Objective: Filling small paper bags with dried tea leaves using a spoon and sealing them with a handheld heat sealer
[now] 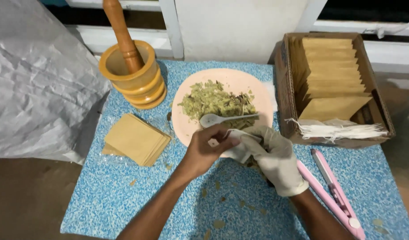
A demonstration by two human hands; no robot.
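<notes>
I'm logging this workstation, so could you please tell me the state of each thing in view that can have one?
Left hand: bare, pinching a small white sachet.
Right hand: gloved, gripping the same sachet.
Pink plate: heaped with dried leaves; white spoon lying on it.
Mortar: pestle leaning inside.
Cardboard box: open, filled with tan sachets.
Pink sealer: lying flat, unheld.

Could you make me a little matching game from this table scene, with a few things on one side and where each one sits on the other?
Things:
1. pestle
2. white spoon
3. pink sealing tool
4. loose stack of tan paper squares

Places:
A. on the blue table, left of the plate
B. standing in the wooden mortar
C. lying on the plate by the dried leaves
D. on the table, right of the gloved hand

Pairs: 1-B, 2-C, 3-D, 4-A
</notes>
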